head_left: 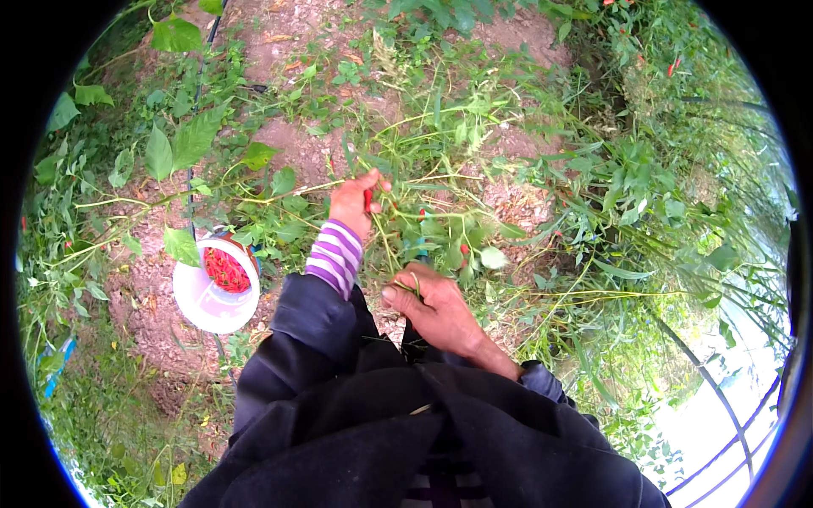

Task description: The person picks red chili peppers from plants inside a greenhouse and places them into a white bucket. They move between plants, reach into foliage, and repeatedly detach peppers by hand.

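My left hand point(350, 205), in a purple-and-white striped cuff, has its fingers closed around a small red chili pepper point(367, 201) among the stems. Closer to my body, my right hand point(446, 317) pinches a green plant stem point(389, 244) between thumb and fingers. The chili plant point(453, 218) spreads between and beyond both hands, with another red chili point(464, 250) hanging among its leaves. To the left of my left arm, a white bucket point(201, 306) leans on its side or tilts; many red chilies point(225, 271) lie inside it.
A dark hose point(198, 102) runs along the soil on the left. Leafy branches point(169, 152) reach in from that side. Dense chili plants point(631, 182) grow on the right, beside curved dark tubes point(711, 381) and pale sheeting point(690, 423).
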A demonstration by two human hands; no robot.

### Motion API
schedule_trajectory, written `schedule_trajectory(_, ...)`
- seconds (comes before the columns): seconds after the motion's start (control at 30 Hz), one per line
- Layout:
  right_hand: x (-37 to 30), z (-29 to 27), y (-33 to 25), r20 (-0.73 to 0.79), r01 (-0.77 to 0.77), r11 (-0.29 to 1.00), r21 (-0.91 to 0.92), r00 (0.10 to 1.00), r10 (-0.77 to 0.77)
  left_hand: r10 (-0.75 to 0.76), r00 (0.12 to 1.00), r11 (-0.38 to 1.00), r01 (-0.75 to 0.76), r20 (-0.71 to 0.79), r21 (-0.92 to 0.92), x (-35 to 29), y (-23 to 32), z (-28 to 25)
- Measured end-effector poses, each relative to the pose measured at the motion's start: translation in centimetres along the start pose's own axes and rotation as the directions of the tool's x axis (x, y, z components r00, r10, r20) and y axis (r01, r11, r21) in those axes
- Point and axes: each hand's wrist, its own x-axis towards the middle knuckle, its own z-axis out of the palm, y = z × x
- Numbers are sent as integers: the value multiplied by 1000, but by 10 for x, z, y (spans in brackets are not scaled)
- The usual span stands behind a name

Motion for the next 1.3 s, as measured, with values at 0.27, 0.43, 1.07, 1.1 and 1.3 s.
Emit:
schedule_trajectory(0.27, 10, -21, 53, 264, -437, 514, 738, 888, 376, -117, 965, 993, 121, 234, -1, -6, 8, 12)
schedule_trajectory(0.43, 41, -18, 63, -186, -404, 727, 555, 791, 583, -188, 951, 980, 199, 246, -17, -14, 10, 27)
schedule_trajectory(1.07, 70, -68, 51, 0, -545, 796, 263, 825, 565, -144, 936, 989, 121, 323, 90, -61, 14, 9)
schedule_trajectory(1.1, 72, -71, 48, 37, -588, 769, 250, 800, 599, -139, 919, 990, 118, 370, 79, -61, 11, 6)
schedule_trajectory(1.3, 65, -68, 50, -14, -544, 682, 488, 777, 630, -80, 928, 988, 25, 365, 154, -74, 4, 10)
